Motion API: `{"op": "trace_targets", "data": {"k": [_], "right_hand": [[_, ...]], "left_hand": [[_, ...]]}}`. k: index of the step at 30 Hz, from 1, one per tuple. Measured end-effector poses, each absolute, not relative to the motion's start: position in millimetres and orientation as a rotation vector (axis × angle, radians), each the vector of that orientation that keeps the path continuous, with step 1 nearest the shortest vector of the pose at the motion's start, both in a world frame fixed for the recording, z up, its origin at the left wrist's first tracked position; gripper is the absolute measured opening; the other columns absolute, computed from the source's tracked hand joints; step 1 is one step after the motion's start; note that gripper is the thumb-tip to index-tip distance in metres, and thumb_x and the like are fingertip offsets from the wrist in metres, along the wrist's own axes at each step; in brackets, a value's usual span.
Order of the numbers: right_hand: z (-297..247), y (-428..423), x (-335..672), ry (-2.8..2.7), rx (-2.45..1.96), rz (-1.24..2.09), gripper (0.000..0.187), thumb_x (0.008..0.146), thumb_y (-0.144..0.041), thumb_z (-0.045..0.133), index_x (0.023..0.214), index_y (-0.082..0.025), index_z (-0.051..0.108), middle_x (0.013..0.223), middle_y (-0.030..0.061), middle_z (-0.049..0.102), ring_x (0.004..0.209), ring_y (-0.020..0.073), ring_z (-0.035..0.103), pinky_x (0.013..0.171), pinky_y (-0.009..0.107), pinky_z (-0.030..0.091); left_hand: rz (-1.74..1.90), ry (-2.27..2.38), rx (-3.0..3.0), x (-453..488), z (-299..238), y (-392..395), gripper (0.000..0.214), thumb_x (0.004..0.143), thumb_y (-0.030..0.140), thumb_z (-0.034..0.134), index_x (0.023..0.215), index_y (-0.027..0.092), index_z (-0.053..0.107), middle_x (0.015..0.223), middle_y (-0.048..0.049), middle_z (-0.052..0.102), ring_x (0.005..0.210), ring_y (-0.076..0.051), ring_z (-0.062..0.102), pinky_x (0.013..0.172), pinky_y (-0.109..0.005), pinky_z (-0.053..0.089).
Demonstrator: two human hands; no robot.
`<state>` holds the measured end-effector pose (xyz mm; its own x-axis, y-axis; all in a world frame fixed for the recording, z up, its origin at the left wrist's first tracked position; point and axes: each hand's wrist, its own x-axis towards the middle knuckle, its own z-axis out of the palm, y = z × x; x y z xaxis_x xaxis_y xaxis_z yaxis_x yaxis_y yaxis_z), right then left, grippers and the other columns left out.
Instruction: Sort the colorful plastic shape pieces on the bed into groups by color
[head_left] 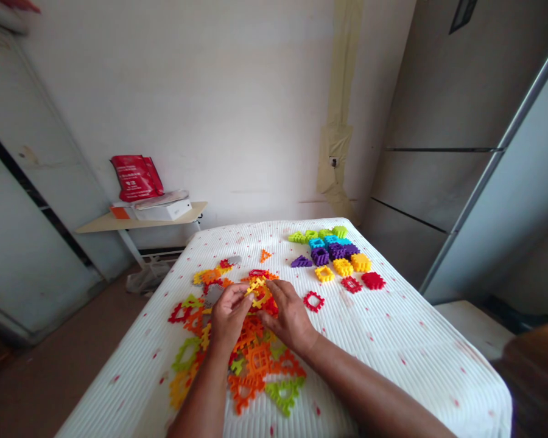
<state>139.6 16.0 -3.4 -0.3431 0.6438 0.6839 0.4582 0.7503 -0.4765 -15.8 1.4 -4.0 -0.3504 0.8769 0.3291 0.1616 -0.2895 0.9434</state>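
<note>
My left hand [228,310] is closed, its thumb and fingers pinching a yellow interlocking plastic tile [256,285] above a mixed pile. Just to the right, my right hand [292,316] has its fingers stretched out and its thumb apart, close to the yellow tile's right side. Whether its fingertips touch the tile I cannot tell. Beneath both hands spreads the pile of notched tiles: an orange square [258,360], a green triangle [285,394], a red triangle [179,313] and several more. My hands and forearms hide part of it.
Sorted stacks stand at the back right: green [339,232], blue [316,243], purple [320,256], yellow [360,263] and red [373,280]. A single red tile [313,302] lies right of my hands. Beyond the white-covered table [393,365] are a side table [105,223] and a refrigerator [429,176].
</note>
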Motion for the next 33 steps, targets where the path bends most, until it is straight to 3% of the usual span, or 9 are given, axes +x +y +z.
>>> {"op": "trace_targets", "data": {"k": [7,12,18,23,28,33], "right_hand": [[3.0,16.7,142.1,-1.986,-0.82,0.152,0.049,0.081,-0.033,0.058,0.126,-0.015,0.048,0.107,0.0134,0.056,0.098,0.024,0.053,0.085,0.039,0.05],[4.4,15.2,142.7,-2.062,-0.796,0.015,0.051,0.082,-0.032,0.058,0.129,-0.017,0.045,0.11,0.0144,0.057,0.099,0.0266,0.053,0.084,0.044,0.049],[4.9,24.4,148.8,-2.078,-0.801,-0.048,0.04,0.082,-0.026,0.057,0.121,-0.017,0.053,0.108,0.014,0.061,0.096,0.0247,0.056,0.084,0.041,0.049],[7.3,63.8,201.0,-1.931,-1.285,-0.178,0.032,0.082,-0.027,0.058,0.11,-0.013,0.062,0.107,0.014,0.063,0.098,0.0257,0.057,0.087,0.039,0.045],[6.3,86.9,243.6,-1.911,-1.835,-0.125,0.028,0.082,-0.03,0.054,0.103,-0.013,0.065,0.096,0.0131,0.065,0.089,0.0237,0.061,0.073,0.032,0.046],[0.4,90.5,240.9,-1.904,-1.992,-0.152,0.027,0.083,-0.033,0.053,0.096,-0.014,0.065,0.092,0.0121,0.066,0.088,0.0227,0.061,0.067,0.028,0.044]], "left_hand": [[1.648,1.328,1.344,-10.3,-3.1,-1.8,0.025,0.068,0.034,0.066,0.081,0.017,0.053,0.071,0.0006,0.062,0.062,-0.011,0.057,0.059,-0.02,0.044],[1.656,1.339,1.293,-9.6,-3.1,-1.4,0.029,0.066,0.037,0.067,0.081,0.017,0.052,0.069,0.0009,0.06,0.06,-0.011,0.056,0.057,-0.021,0.044],[1.642,1.33,1.282,-8.0,2.1,-3.6,0.034,0.066,0.042,0.067,0.086,0.018,0.053,0.067,0.0008,0.061,0.061,-0.014,0.059,0.059,-0.024,0.047],[1.727,1.289,1.243,-9.8,5.3,-5.6,0.047,0.068,0.044,0.065,0.104,0.018,0.051,0.071,-0.001,0.064,0.068,-0.017,0.064,0.071,-0.031,0.051],[1.798,1.378,1.258,-17.0,-3.9,-1.7,0.037,0.069,0.04,0.065,0.097,0.017,0.057,0.074,-0.0023,0.066,0.063,-0.015,0.063,0.065,-0.027,0.051],[1.812,1.583,1.359,-26.3,-13.4,4.1,0.026,0.071,0.038,0.062,0.086,0.017,0.064,0.069,-0.0018,0.067,0.058,-0.015,0.062,0.06,-0.026,0.049]]}}
